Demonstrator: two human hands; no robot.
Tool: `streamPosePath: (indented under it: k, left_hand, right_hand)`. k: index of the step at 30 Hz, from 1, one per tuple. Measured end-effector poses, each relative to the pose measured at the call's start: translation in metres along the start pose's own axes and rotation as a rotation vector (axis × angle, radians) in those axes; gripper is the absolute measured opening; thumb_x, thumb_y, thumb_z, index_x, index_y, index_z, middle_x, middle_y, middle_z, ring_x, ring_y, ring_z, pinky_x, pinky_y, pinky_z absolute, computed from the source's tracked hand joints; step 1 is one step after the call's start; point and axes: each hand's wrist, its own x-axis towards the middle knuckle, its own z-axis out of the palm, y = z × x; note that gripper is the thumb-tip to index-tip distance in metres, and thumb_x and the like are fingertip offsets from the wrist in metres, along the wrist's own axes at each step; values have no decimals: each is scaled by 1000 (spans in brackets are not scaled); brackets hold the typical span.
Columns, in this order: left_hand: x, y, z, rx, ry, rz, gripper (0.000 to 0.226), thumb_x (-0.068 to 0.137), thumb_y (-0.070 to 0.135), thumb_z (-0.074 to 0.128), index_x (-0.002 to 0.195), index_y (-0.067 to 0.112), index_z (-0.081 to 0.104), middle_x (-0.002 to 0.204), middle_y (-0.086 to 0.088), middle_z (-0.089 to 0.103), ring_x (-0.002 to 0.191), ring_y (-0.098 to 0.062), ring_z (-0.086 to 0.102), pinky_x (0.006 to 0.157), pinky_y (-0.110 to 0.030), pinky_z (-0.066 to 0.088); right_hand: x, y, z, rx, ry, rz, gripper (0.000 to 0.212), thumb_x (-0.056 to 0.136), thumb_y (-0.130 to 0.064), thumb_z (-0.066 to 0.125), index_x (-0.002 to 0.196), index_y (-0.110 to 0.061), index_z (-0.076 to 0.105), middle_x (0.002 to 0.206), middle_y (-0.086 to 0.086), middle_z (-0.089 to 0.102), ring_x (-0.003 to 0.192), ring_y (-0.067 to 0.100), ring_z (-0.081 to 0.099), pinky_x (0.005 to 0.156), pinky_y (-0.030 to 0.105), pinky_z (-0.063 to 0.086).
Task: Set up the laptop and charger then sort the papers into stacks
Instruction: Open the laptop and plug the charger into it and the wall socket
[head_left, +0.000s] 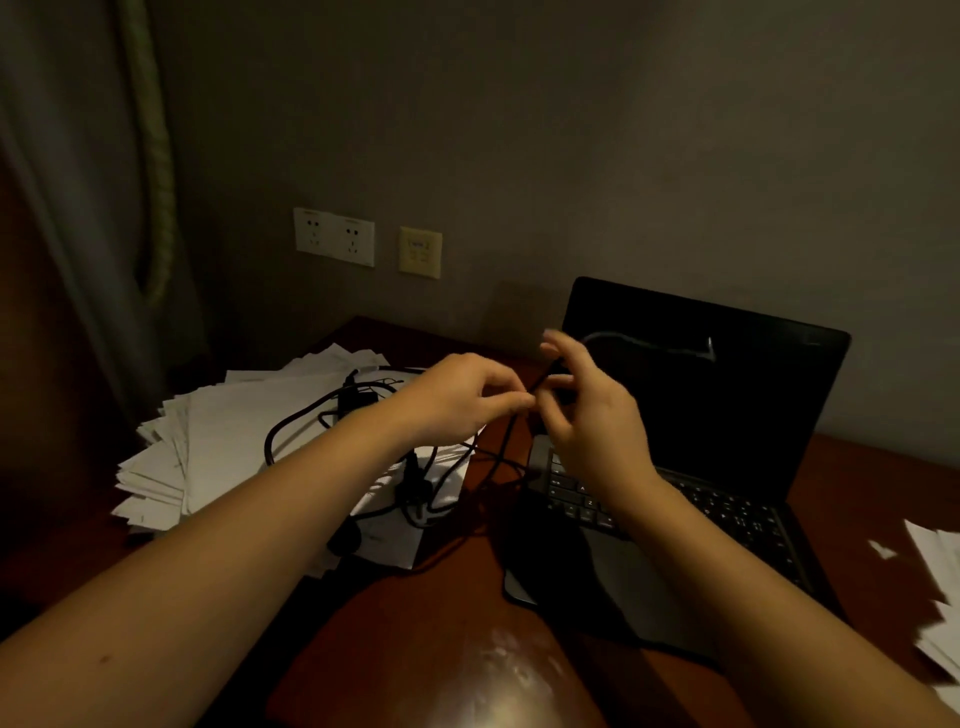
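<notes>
The left hand has thumb and forefinger pinched on a thin black charger cable, the other fingers curled under. Just right of it the right hand, a little blurred, pinches the same cable higher up between thumb and bent fingers, with the remaining fingers loosely spread. Both are raised above the desk, a glossy reddish-brown wood surface.

From the hands the cable drops left into a loose tangle of rubbery loops around the boxy black charger brick, all lying on a fanned, untidy pile of white papers at the left. Right of the hands the laptop stands open, with a matte black screen, a dark keyboard and a smooth touchpad; the right forearm crosses its left side. More white sheets lie at the desk's right edge.

On the far wall are two white sockets and a beige plate; a grey curtain hangs at far left. Bare wood shows between the pile and the laptop
</notes>
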Motion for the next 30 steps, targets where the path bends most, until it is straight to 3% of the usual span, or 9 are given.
streamPosePath:
  k: [3, 6, 8, 11, 14, 19, 23, 26, 30]
  left_hand:
    - [-16, -10, 0, 66, -72, -10, 30, 102, 43, 50, 107, 25, 73, 111, 11, 67, 106, -2, 57, 92, -29, 45]
    - [-43, -33, -6, 0, 94, -37, 29, 104, 35, 46, 124, 30, 66, 129, 16, 52, 123, 2, 43, 100, -21, 34]
    - [-57, -49, -11, -100, 213, -96, 30, 103, 35, 48, 132, 36, 58, 131, 17, 51, 122, 3, 46, 98, -22, 38]
    - [-72, -60, -12, -118, 165, -216, 30, 98, 37, 59, 128, 36, 57, 116, 13, 60, 107, -1, 57, 86, -20, 47]
    - [-75, -62, -9, 8, 102, -265, 15, 95, 41, 61, 107, 34, 68, 99, 15, 67, 96, -2, 63, 83, -27, 53]
    - [-78, -44, -8, 405, 50, -102, 42, 89, 70, 49, 77, 33, 66, 76, 13, 59, 76, -4, 55, 67, -25, 38]
    - [-80, -41, 6, 565, -183, -110, 38, 87, 66, 59, 102, 34, 73, 77, 21, 57, 74, 1, 56, 60, -18, 39]
    - [-78, -41, 11, 508, -142, -87, 24, 97, 49, 54, 102, 32, 70, 87, 17, 59, 81, -2, 55, 66, -20, 42]
    - [-72, -38, 6, 113, 68, -118, 18, 103, 39, 46, 92, 33, 59, 86, 9, 60, 79, -10, 58, 69, -35, 49]
  right_hand:
    - [9, 0, -9, -108, 119, 53, 19, 94, -31, 65, 113, -28, 69, 93, -3, 76, 86, 20, 72, 72, 40, 58]
    - [19, 8, -20, -102, 142, 175, 19, 94, -36, 64, 108, -28, 73, 93, -2, 76, 88, 22, 71, 74, 41, 58]
    - [24, 14, -24, -93, 145, 228, 19, 93, -34, 63, 108, -28, 74, 98, 0, 76, 93, 23, 70, 80, 43, 59]
    - [28, 15, -25, 51, 181, 301, 18, 92, -24, 64, 107, -24, 74, 96, 0, 75, 90, 18, 71, 82, 44, 60]
    - [31, 12, -25, 211, 204, 355, 18, 89, -22, 64, 105, -24, 72, 93, -3, 73, 88, 16, 72, 77, 46, 62]
    - [26, 4, -26, 347, 164, 322, 13, 93, -17, 66, 105, -22, 67, 96, -2, 72, 84, 14, 72, 70, 37, 63]
    - [27, 0, -27, 447, 214, 320, 11, 94, -12, 69, 102, -19, 67, 96, 7, 72, 85, 16, 73, 66, 28, 62]
    - [27, 1, -27, 481, 222, 331, 13, 93, -10, 70, 102, -18, 66, 96, 11, 72, 86, 18, 74, 71, 32, 63]
    - [23, 7, -25, 293, 144, 265, 20, 92, -13, 68, 110, -22, 68, 88, 2, 71, 83, 17, 72, 79, 44, 62]
